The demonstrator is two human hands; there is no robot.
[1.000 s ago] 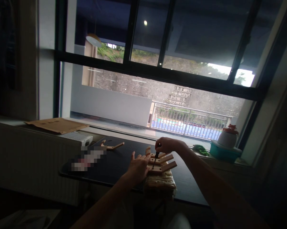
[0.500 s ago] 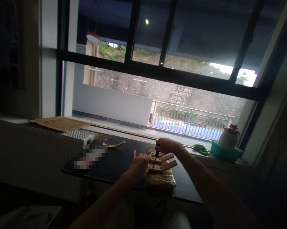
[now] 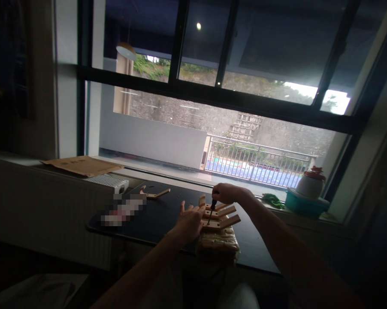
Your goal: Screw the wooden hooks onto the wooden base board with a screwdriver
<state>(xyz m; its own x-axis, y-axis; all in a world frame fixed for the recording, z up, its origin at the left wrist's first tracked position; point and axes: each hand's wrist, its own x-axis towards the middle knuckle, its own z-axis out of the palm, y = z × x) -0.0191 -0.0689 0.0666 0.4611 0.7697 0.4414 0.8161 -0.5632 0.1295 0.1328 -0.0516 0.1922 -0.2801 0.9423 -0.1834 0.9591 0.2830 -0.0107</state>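
My right hand is closed around the dark handle of a screwdriver. The screwdriver is nearly upright, its tip at a hole in the nearest wooden hook. My left hand grips that hook's left end, with one finger raised away from the wood; its fingertips are partly hidden. Behind it, further wooden hooks lie side by side, with drilled holes and slanting arms. They rest on a plastic-wrapped block at the near edge of the dark table.
Another wooden hook lies towards the table's back left, near a blurred-out item. On the sill are a brown envelope, a green cloth, and a teal box with a white jug on top. A window stands behind the table.
The view has shifted slightly. My right hand still holds the screwdriver at the nearest hook, its wrist turned a little; my left hand stays at the hook's left end.
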